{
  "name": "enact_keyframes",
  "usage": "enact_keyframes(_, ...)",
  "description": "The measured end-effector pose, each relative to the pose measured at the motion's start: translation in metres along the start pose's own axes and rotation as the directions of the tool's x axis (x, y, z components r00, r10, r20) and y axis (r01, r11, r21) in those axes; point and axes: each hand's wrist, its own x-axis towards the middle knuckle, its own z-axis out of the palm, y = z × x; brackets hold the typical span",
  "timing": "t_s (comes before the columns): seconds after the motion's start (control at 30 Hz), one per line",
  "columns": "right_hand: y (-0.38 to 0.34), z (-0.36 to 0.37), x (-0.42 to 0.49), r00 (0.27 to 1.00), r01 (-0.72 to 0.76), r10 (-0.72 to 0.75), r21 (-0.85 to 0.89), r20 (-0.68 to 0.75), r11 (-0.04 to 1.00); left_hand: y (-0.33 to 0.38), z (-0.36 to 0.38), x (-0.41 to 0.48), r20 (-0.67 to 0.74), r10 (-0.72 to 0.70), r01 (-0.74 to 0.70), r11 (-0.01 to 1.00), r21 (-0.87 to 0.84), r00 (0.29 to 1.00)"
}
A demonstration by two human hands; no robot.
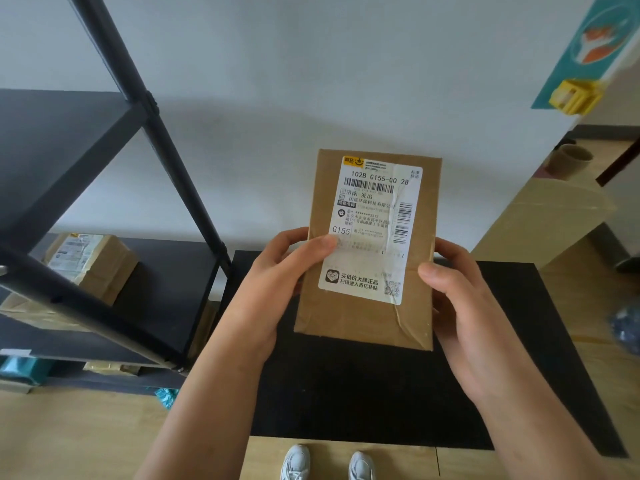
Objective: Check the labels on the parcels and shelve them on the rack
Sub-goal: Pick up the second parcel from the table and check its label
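Observation:
I hold a flat brown cardboard parcel (370,317) upright in front of me, its white shipping label (374,230) facing the camera. My left hand (277,289) grips the parcel's left edge, thumb lying on the label. On the right edge, my right hand (457,306) grips it with the thumb on the front. The black metal rack (152,109) stands to the left. One taped cardboard parcel (93,265) with a label lies on a lower rack shelf.
A black mat (381,393) covers the wooden floor below the parcel, with my white shoes (329,462) at its near edge. A large cardboard box (554,216) stands at the right against the white wall. Teal packets (20,368) lie under the rack.

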Motion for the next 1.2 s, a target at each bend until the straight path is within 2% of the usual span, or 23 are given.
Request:
enact_keyframes(0.43,-0.006,-0.01,0.001,0.997,-0.055,0.057,-0.045,0.056,0.997,-0.001,0.017,-0.009,-0.081,-0.021,0.019,0.999,-0.027,0.996)
enact_keyframes(0.8,-0.008,-0.023,-0.003,0.992,-0.037,0.05,-0.108,0.12,0.993,-0.013,0.036,-0.032,-0.196,-0.024,0.011,0.998,-0.07,0.98)
enact_keyframes(1.2,0.009,0.047,-0.034,0.943,-0.018,0.079,-0.186,0.324,0.982,-0.04,-0.026,-0.106,-0.361,-0.004,-0.039,0.993,-0.112,0.933)
